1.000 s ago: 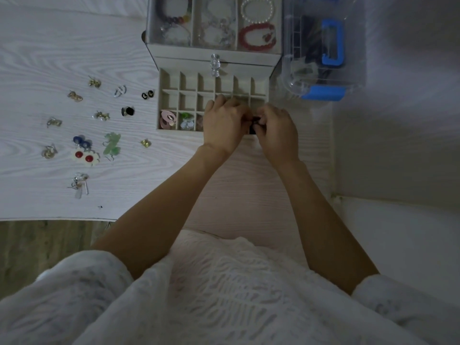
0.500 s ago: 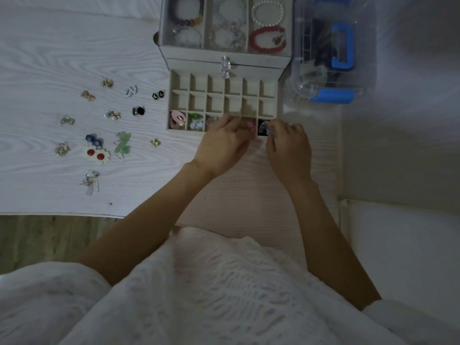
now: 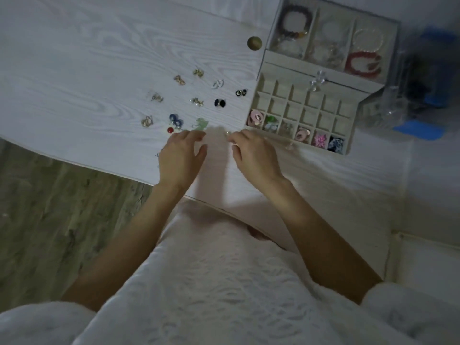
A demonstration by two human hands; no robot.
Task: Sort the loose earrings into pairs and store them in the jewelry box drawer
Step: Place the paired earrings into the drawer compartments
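Note:
The jewelry box drawer (image 3: 258,95) is pulled out on the white table, and its front row holds pink, green, purple and dark blue earrings (image 3: 336,143). Several loose earrings lie to its left: gold ones (image 3: 179,80), a black pair (image 3: 220,103), a blue pair (image 3: 175,119), a red-and-white pair (image 3: 170,130) and a green pair (image 3: 201,123). My left hand (image 3: 181,155) hovers with fingers spread just below the green pair. My right hand (image 3: 254,155) is empty, its fingertips right beside a small gold earring (image 3: 227,132).
The jewelry box top tray (image 3: 316,26) holds bracelets behind the drawer. A clear plastic box with blue parts (image 3: 423,95) stands to the right. A round brown knob (image 3: 254,43) lies left of the box. The table edge (image 3: 99,168) runs close below my left hand.
Both hands left the drawer's front right compartment, where the dark blue pair now lies, and moved left to the loose earrings. The view has swung left too.

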